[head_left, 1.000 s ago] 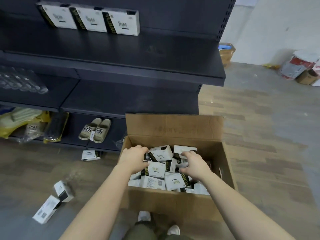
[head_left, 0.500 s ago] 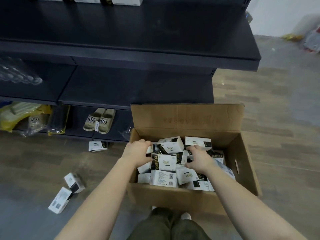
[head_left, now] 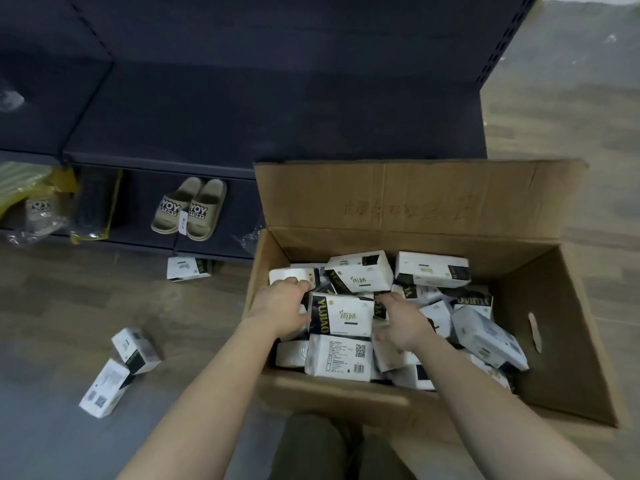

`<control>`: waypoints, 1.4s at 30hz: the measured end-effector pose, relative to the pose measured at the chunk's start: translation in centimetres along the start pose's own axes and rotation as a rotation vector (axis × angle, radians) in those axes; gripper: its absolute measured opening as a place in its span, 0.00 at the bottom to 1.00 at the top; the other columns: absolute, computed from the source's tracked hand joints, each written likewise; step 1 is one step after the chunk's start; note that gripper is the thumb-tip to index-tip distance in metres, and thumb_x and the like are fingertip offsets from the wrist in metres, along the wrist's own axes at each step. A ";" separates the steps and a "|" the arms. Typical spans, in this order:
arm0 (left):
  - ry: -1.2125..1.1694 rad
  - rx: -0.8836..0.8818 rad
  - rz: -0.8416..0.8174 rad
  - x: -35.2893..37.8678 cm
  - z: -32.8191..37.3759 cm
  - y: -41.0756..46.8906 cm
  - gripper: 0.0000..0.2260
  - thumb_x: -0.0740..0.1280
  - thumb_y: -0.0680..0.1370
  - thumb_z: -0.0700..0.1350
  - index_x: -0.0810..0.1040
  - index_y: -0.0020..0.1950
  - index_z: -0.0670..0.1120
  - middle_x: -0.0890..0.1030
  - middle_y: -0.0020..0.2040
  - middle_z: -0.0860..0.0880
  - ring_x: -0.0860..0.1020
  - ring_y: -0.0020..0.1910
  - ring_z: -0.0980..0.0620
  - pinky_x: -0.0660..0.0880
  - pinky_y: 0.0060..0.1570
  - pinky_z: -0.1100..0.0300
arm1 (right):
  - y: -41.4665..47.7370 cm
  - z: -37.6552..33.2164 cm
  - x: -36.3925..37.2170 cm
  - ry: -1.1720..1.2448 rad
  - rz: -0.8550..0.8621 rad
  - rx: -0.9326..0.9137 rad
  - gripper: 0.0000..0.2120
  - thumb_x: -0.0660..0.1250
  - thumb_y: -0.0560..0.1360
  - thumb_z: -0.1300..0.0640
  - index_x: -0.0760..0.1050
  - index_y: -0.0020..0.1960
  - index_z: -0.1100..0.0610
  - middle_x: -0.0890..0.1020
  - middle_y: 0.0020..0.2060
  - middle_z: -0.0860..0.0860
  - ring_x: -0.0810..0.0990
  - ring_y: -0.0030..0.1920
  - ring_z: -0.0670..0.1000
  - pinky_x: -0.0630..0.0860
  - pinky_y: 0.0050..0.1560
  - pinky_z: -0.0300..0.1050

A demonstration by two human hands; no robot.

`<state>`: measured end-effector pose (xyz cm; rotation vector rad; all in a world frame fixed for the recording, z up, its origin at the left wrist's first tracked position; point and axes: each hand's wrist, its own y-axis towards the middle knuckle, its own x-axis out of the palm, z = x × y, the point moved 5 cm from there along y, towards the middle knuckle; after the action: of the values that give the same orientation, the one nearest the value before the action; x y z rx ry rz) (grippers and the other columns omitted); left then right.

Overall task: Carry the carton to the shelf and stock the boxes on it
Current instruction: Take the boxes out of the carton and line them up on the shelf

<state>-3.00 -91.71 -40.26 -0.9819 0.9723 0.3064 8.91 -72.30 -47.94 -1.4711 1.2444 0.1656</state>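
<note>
An open brown carton [head_left: 398, 209] stands on the floor in front of the dark shelf [head_left: 277, 116], holding several white boxes with black ends jumbled together. Both my hands are down inside it. My left hand [head_left: 282, 306] curls its fingers against the left side of a white box marked YUJIAO [head_left: 343, 315]. My right hand [head_left: 403, 323] curls round the same box's right side, fingertips dipping between boxes. The box lies flat on top of the pile. The lower shelf board in front of the carton is bare.
Three white boxes lie loose on the floor, one by the shelf base [head_left: 188, 268] and two at left [head_left: 135, 349] [head_left: 104, 388]. A pair of beige slippers [head_left: 189, 209] and bagged goods [head_left: 41, 202] sit on the bottom shelf. My legs are just behind the carton.
My head has dropped closer to the carton, so the top shelf's boxes left the view. Both hands stayed inside the carton and closed in on the YUJIAO box.
</note>
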 end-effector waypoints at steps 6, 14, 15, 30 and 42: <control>-0.019 -0.015 0.002 4.6 -1.3 3.5 0.23 0.67 0.75 0.51 0.70 0.69 0.51 0.75 0.62 0.49 0.74 0.62 0.46 0.70 0.56 0.54 | 4.7 1.6 4.6 -0.008 -0.028 -0.018 0.47 0.77 0.65 0.56 0.57 0.77 0.51 0.61 0.75 0.52 0.70 0.68 0.58 0.72 0.65 0.51; -0.032 -0.025 0.016 8.2 -2.6 6.1 0.24 0.68 0.75 0.53 0.69 0.70 0.51 0.75 0.61 0.49 0.74 0.61 0.46 0.72 0.57 0.52 | 8.2 2.5 9.0 -0.063 0.044 -0.023 0.48 0.75 0.66 0.62 0.51 0.77 0.51 0.57 0.73 0.53 0.72 0.63 0.60 0.74 0.57 0.53; -0.030 -0.023 0.016 8.5 -2.7 6.3 0.24 0.68 0.75 0.53 0.69 0.70 0.51 0.75 0.61 0.49 0.74 0.61 0.46 0.73 0.57 0.52 | 8.5 2.6 9.3 -0.074 0.056 -0.025 0.48 0.74 0.66 0.64 0.50 0.77 0.51 0.55 0.73 0.53 0.71 0.64 0.60 0.74 0.57 0.53; -0.029 -0.038 0.015 8.2 -2.3 5.4 0.26 0.68 0.74 0.54 0.68 0.71 0.52 0.74 0.61 0.50 0.75 0.60 0.47 0.71 0.55 0.54 | 7.6 1.9 8.6 -0.053 0.135 -0.082 0.46 0.76 0.62 0.66 0.54 0.73 0.58 0.57 0.69 0.55 0.76 0.55 0.56 0.76 0.45 0.45; -0.017 0.006 0.111 -6.3 2.2 -2.5 0.28 0.69 0.75 0.55 0.66 0.73 0.53 0.73 0.65 0.50 0.75 0.62 0.46 0.72 0.57 0.53 | -3.2 -2.9 -6.1 -0.088 0.264 -0.140 0.42 0.71 0.66 0.65 0.53 0.74 0.58 0.56 0.70 0.56 0.77 0.50 0.59 0.69 0.36 0.44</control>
<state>-3.80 -90.05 -33.35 -0.9204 1.0137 0.4043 7.18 -71.64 -40.73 -1.3977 1.3738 0.4976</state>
